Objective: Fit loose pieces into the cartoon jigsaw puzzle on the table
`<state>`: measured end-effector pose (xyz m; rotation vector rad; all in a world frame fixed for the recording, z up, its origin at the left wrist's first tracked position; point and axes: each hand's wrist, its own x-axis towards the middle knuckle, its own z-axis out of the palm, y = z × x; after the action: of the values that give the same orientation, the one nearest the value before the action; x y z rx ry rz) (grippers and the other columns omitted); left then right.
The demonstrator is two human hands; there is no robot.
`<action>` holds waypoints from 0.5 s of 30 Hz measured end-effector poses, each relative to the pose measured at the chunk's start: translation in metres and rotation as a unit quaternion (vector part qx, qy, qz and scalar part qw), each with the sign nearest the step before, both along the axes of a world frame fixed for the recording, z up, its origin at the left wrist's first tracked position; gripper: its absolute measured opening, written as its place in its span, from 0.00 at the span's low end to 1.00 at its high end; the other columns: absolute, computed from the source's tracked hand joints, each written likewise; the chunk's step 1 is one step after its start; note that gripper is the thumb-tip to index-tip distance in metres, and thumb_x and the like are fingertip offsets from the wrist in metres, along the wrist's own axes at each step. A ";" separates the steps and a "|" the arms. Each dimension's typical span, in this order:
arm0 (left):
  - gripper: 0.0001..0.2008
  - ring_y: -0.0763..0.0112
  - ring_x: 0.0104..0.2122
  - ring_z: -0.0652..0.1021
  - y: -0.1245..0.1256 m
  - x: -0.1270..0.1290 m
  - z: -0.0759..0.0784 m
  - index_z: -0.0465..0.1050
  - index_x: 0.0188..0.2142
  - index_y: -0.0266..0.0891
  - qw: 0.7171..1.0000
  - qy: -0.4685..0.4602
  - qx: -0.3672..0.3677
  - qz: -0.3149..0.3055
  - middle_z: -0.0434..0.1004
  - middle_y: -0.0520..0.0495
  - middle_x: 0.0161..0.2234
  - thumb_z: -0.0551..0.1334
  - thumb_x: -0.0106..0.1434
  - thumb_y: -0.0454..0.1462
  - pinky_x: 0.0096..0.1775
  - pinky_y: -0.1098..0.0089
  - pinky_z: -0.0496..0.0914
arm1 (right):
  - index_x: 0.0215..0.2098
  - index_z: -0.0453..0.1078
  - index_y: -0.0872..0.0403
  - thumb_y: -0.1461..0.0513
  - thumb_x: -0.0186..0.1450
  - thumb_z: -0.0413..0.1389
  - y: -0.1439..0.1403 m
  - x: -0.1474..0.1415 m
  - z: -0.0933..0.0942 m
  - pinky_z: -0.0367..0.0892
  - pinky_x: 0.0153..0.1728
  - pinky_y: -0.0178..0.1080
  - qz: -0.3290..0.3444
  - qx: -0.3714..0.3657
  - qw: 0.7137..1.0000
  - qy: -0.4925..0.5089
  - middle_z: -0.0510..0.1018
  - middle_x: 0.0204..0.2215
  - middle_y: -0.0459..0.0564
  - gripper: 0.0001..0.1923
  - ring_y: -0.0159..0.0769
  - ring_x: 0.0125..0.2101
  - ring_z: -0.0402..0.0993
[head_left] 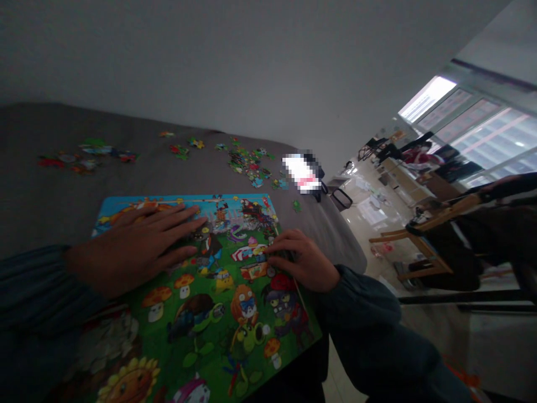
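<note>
A colourful cartoon picture board (201,313) with plants, mushrooms and zombies on it lies in front of me. My left hand (142,246) rests flat on its upper left, fingers stretched out and spread, holding nothing. Over the right part of the board, my right hand (300,257) has its thumb and index finger brought close together in a pinch, the tips touching the picture beside a striped umbrella. Whatever sits between those fingertips is hidden or too small to make out. Past the board's far edge lies a loose pile of jigsaw pieces (247,162).
Another cluster of jigsaw pieces (90,157) lies at the far left on the grey cloth surface (159,173). A bright, pixelated object (302,172) stands near its right end. A single green piece (296,206) lies nearby. Beyond are a wooden chair (419,240) and windows.
</note>
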<state>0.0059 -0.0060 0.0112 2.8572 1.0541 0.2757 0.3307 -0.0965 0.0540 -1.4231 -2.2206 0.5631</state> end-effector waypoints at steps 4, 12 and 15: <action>0.33 0.57 0.63 0.61 0.001 -0.001 -0.001 0.61 0.63 0.48 1.000 0.000 0.007 -0.002 0.60 0.47 0.65 0.36 0.69 0.57 0.61 0.54 0.47 | 0.48 0.74 0.47 0.61 0.60 0.65 0.002 0.000 0.000 0.63 0.54 0.51 -0.026 0.001 0.999 -0.035 0.72 0.48 0.50 0.17 0.41 0.50 0.64; 0.28 0.55 0.64 0.60 0.000 -0.001 0.002 0.57 0.64 0.50 0.999 0.033 -0.007 0.006 0.55 0.47 0.66 0.42 0.70 0.54 0.61 0.51 0.49 | 0.53 0.69 0.46 0.58 0.57 0.66 0.013 0.005 0.004 0.59 0.57 0.56 -0.015 -0.053 0.996 -0.068 0.66 0.53 0.53 0.26 0.45 0.55 0.62; 0.27 0.53 0.64 0.61 0.000 -0.002 0.002 0.58 0.64 0.51 1.000 0.026 -0.011 0.008 0.56 0.48 0.66 0.44 0.70 0.53 0.60 0.48 0.53 | 0.55 0.67 0.46 0.58 0.58 0.66 0.017 0.005 0.005 0.58 0.57 0.57 0.005 -0.063 0.995 -0.073 0.65 0.54 0.54 0.27 0.46 0.56 0.61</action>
<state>0.0044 -0.0056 0.0135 2.8519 1.0817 0.1904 0.3362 -0.0797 0.0586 -1.5631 -2.3433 0.6309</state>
